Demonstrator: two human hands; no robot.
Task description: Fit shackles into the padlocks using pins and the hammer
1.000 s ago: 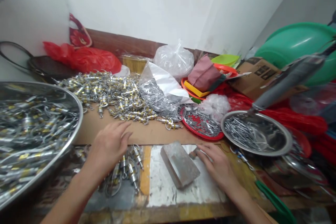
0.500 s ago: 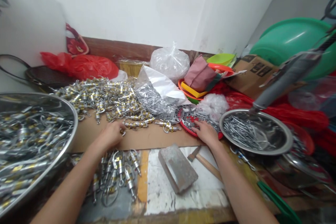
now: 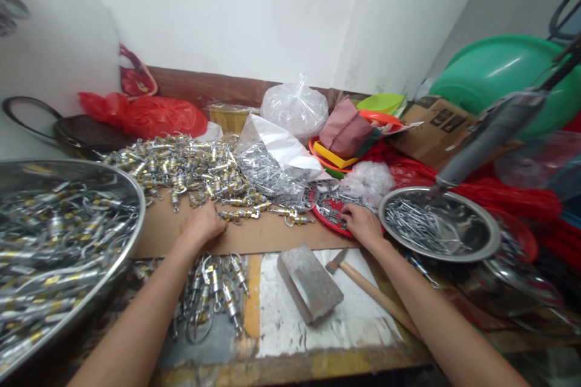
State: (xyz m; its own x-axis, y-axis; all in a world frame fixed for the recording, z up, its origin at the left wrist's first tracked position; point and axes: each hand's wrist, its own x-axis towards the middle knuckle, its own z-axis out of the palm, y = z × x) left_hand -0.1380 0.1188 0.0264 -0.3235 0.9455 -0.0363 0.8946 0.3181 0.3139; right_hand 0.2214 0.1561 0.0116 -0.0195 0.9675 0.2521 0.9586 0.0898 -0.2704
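My left hand (image 3: 203, 225) rests over the cardboard strip (image 3: 157, 231), its fingers curled at the near edge of a pile of silver metal fittings (image 3: 181, 166) with yellow bands and wire loops. What those fingers hold, if anything, is hidden. Over the right part of a red tray (image 3: 334, 222) my right hand (image 3: 362, 225) has its fingertips drawn together among small grey metal pieces; anything between them is too small to make out. Between my forearms lie a metal block (image 3: 309, 283) and a hammer (image 3: 363, 284) with a wooden handle. More fittings (image 3: 216, 293) lie by my left forearm.
A large steel bowl (image 3: 140, 211) of fittings stands at the left. On the right, a steel bowl (image 3: 492, 242) holds metal pins, with a grey-handled tool (image 3: 490, 136) above it. Behind are a plastic bag of metal parts (image 3: 267, 175), a red bag (image 3: 167, 116) and a green basin (image 3: 503, 81).
My right hand has drawn its fingers in and shifted slightly right over the red tray. My left hand stays by the pile, its fingers now more hidden. The view has moved slightly.
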